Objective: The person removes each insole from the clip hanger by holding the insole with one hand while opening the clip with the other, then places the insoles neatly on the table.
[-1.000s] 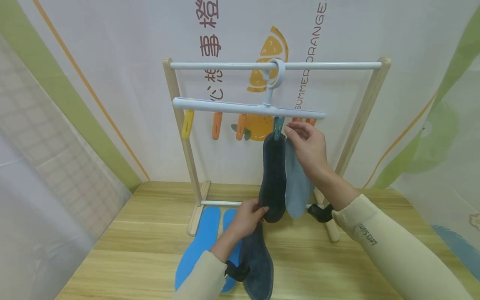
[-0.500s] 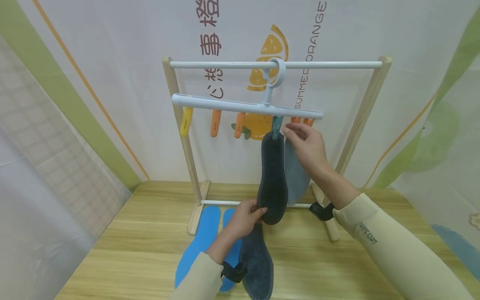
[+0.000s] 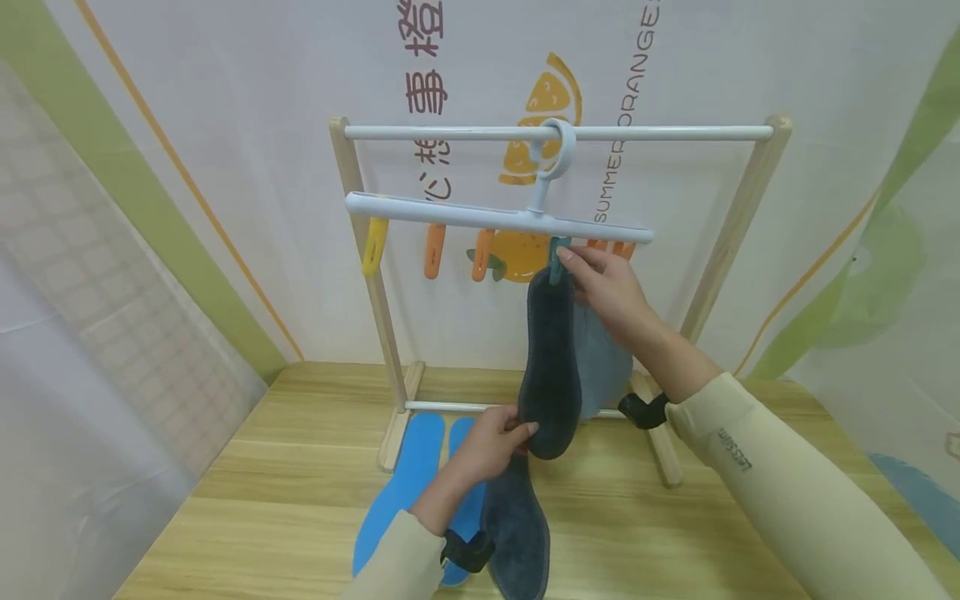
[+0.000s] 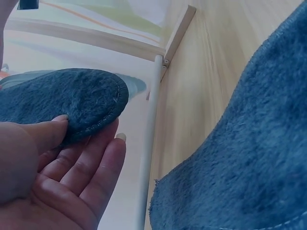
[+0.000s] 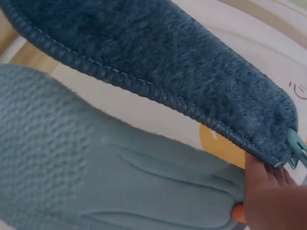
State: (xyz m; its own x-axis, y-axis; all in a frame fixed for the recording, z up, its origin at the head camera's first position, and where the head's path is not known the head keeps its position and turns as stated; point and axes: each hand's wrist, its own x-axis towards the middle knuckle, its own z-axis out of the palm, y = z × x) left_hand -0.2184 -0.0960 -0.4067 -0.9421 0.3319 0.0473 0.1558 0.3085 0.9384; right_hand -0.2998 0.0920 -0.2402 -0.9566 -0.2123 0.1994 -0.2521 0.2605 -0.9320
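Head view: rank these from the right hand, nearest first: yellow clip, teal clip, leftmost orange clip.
1. Teal clip: at the fingertips of the right hand.
2. Leftmost orange clip: farther left under the hanger bar.
3. Yellow clip: near the bar's left end.

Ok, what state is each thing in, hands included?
Clipped dark insole: hanging, teal clip at its top
Grey insole: hanging
Loose dark insole: lying on the table
Blue insoles: flat on the table
Yellow clip: hanging, empty
Left two orange clips: hanging, empty
Hanger: hooked on the rack, tilted
Left hand: pinching the clipped dark insole's lower end
Right hand: pinching the teal clip
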